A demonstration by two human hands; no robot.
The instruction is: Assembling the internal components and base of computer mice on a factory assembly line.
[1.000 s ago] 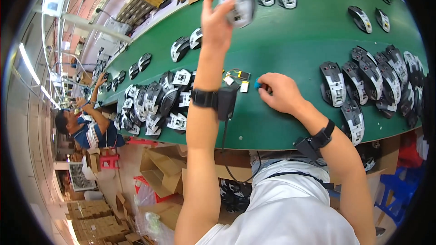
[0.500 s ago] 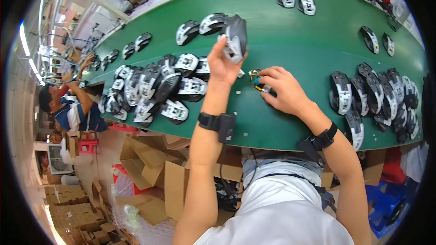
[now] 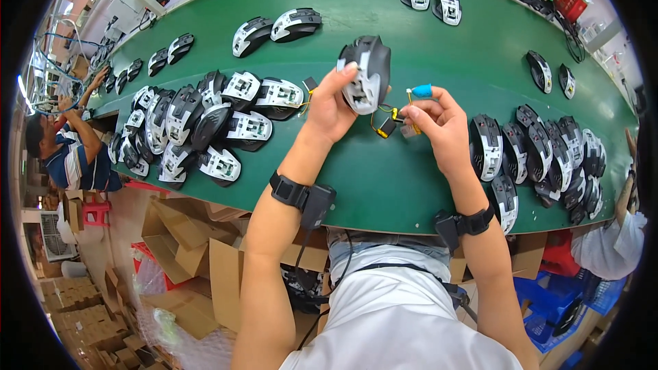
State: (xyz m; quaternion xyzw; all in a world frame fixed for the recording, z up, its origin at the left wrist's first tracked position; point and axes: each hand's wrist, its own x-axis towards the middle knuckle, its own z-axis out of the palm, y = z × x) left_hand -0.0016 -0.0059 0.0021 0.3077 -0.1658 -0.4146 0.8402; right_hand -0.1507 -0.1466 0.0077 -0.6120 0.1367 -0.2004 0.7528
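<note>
My left hand [image 3: 332, 106] is closed round a black and white computer mouse [image 3: 370, 72], raised above the green table. Level with it on the right, my right hand [image 3: 442, 123] pinches a thin yellow wire with a small white connector [image 3: 410, 96] at its end. A blue cover [image 3: 421, 91] sits on one fingertip of that hand. Between the hands hangs a small black block [image 3: 386, 128] with yellow-wrapped wires. Another small dark block [image 3: 310, 84] with a yellow lead shows beside the left hand; what it joins is hidden.
Piled mice [image 3: 185, 116] lie on the green table [image 3: 384, 192] to the left, and another pile [image 3: 541, 144] to the right. More mice [image 3: 274, 31] stand along the far side. Cardboard boxes [image 3: 181, 233] are below the near edge. A co-worker [image 3: 72, 154] is at far left, another person [image 3: 610, 240] at right.
My right hand has come up off the table with the wire pinched in its fingers. The left hand still holds the mouse, now more upright. The whole view has shifted.
</note>
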